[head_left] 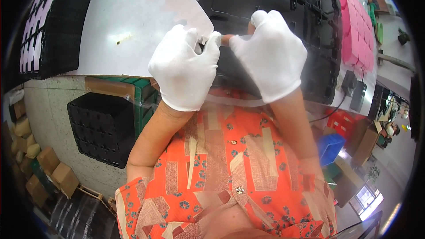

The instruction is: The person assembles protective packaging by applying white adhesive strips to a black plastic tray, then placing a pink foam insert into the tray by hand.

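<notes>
My left hand [187,68], in a white glove, is closed in a pinch at the lower corner of a pale pink sheet [180,1] with a jagged edge. The sheet stretches from these fingers up and to the left over the white tabletop. Close by on the right, my gloved right hand [275,55] has its fingers curled in, and its thumb reaches toward the left fingertips. Something thin and whitish shows by that thumb, too blurred to name. Beneath both hands lies a large black plastic tray [248,0] with moulded compartments.
A stack of black trays holding pale pink pieces [55,26] stands at the left table edge. Bright pink blocks [356,28] line the right side, beside a black adapter [349,82] with a cable. Below left are a black crate [99,128] and a green crate [144,97].
</notes>
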`<control>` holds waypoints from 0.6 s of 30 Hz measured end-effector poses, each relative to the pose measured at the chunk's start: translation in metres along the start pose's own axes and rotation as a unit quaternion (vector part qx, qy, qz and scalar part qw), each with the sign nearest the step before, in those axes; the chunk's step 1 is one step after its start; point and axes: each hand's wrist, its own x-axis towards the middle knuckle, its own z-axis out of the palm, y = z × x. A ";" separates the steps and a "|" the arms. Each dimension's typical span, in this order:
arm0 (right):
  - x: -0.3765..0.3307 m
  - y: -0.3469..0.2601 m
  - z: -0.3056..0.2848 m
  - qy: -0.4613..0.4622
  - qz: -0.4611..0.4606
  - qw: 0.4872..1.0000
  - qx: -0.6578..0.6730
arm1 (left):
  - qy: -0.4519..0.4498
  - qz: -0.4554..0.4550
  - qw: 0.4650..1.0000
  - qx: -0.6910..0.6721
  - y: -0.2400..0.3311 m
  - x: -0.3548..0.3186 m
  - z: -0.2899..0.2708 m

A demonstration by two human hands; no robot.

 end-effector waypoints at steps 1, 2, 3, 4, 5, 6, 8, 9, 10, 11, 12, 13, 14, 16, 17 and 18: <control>0.002 0.000 0.001 -0.006 0.007 1.000 -0.010 | 0.003 -0.010 1.000 0.004 0.001 0.000 0.000; 0.004 0.000 0.001 -0.011 0.014 1.000 -0.021 | 0.007 -0.020 1.000 0.008 0.001 0.000 0.000; 0.003 0.000 -0.001 -0.011 0.014 1.000 -0.020 | 0.008 -0.020 1.000 0.009 0.002 0.001 -0.001; 0.002 0.002 -0.004 -0.033 0.023 0.999 -0.023 | 0.004 -0.022 1.000 0.009 0.004 0.001 -0.001; 0.002 0.003 -0.006 -0.056 0.033 0.998 -0.025 | 0.001 -0.025 1.000 0.009 0.004 0.002 -0.002; 0.003 0.002 -0.005 -0.055 0.032 0.998 -0.025 | 0.003 -0.024 1.000 0.010 0.004 0.003 -0.001; 0.000 -0.002 -0.004 -0.038 0.024 0.999 0.008 | -0.010 -0.025 1.000 0.012 0.005 0.000 -0.003; 0.001 -0.002 -0.003 -0.028 0.010 1.000 0.004 | -0.010 -0.025 1.000 0.012 0.006 0.000 -0.003; 0.002 -0.003 -0.003 -0.028 0.010 1.000 0.005 | -0.007 -0.023 1.000 0.009 0.006 0.001 -0.004; 0.002 -0.003 -0.003 -0.022 0.012 1.000 -0.015 | -0.003 -0.020 1.000 0.006 0.006 0.001 -0.004; 0.002 -0.003 -0.003 -0.017 0.013 0.999 -0.034 | -0.002 -0.020 1.000 0.007 0.006 0.001 -0.005; 0.001 -0.002 -0.004 -0.015 0.011 0.999 -0.034 | -0.005 -0.025 1.000 0.008 0.005 0.001 -0.005; -0.002 0.002 -0.007 -0.032 0.023 0.999 -0.024 | -0.008 -0.031 0.999 0.010 0.004 0.001 -0.005; -0.012 0.003 -0.009 -0.049 0.033 0.998 -0.015 | -0.011 -0.045 0.999 -0.009 0.005 0.001 -0.005; -0.020 0.003 -0.007 0.000 0.001 0.999 0.048 | -0.016 -0.058 0.998 -0.029 0.005 0.001 -0.006; -0.027 0.003 -0.006 0.049 -0.030 0.992 0.111 | -0.015 -0.058 0.998 -0.029 0.006 0.001 -0.007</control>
